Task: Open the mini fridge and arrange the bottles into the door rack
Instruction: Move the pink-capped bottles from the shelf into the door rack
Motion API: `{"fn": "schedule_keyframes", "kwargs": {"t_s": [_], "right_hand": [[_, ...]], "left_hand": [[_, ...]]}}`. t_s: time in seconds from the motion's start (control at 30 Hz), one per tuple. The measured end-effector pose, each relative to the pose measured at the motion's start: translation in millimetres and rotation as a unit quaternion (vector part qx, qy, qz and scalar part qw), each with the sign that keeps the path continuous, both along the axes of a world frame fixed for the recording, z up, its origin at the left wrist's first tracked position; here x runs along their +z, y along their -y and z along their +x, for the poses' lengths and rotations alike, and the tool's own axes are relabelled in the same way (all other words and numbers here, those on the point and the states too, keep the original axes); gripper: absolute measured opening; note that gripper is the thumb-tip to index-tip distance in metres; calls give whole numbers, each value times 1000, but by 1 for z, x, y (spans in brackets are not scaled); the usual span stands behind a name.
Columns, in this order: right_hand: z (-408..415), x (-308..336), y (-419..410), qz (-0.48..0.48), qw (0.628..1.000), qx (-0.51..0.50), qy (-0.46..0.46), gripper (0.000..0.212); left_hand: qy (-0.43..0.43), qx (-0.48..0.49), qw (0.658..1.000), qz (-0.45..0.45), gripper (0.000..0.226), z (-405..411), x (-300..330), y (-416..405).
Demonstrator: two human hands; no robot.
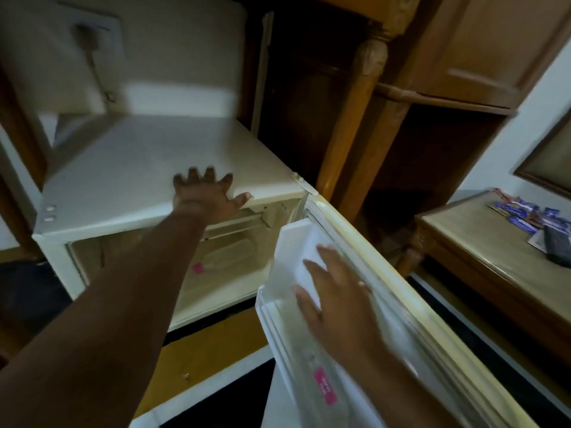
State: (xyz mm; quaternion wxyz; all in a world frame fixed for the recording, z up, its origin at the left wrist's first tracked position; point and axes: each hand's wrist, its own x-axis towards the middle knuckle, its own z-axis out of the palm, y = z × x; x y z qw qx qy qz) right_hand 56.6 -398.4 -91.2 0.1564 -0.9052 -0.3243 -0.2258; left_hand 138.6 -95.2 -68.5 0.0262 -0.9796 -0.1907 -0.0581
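Note:
The cream mini fridge (129,168) stands open, its door (370,242) swung out to the right. My left hand (205,193) lies flat on the front edge of the fridge top, fingers spread. Over the clear door rack (272,307) hovers my right hand (336,301), open with fingers apart and blurred by motion. A clear bottle with a pink label (321,384) lies in the door rack below that hand. Another clear bottle with a pink label (216,262) lies on its side inside the fridge cavity.
A wooden cabinet with a carved post (361,97) stands behind the door. To the right is a low wooden table (482,242) with blue snack packets (522,214) and a dark flat object (556,245). A wall socket with a plug (89,35) is at upper left.

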Motion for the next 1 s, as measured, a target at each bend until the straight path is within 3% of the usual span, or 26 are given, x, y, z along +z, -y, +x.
{"fn": "schedule_keyframes", "kwargs": {"t_s": [0.07,0.13,0.23,0.33,0.43,0.6,0.67,0.73,0.83,0.9,1.0], "right_hand": [[-21,-35,-23,22,998,39,-37,39],[-29,-78,-24,-42,980,-21,-192,45],[-20,-140,7,-177,893,-175,-376,53],[-4,-160,34,-244,831,-249,-434,55],[4,-170,45,-305,800,-244,-455,69],[4,-182,48,-269,826,-307,-389,40],[4,-180,56,-255,802,-340,-421,41],[4,-177,67,-239,769,-347,-480,57],[2,-172,78,-149,736,-358,-555,60],[4,-167,78,-86,745,-346,-563,57],[9,-159,67,-11,799,-311,-515,66]], "left_hand": [[-1,5,1000,-7,90,-2,0,0],[-2,1,1000,-10,90,-2,3,1],[-7,-3,1000,4,92,-1,3,1],[-2,-4,1000,16,94,1,1,1],[6,-12,1000,25,96,2,-1,1],[6,-19,999,36,99,4,-1,-2],[5,-19,999,42,99,5,-2,-2],[7,-17,999,48,99,5,-2,-2],[9,-23,999,46,99,4,-2,-4],[9,-21,999,47,99,5,-2,-4],[5,-15,999,45,98,5,-3,-3]]}}
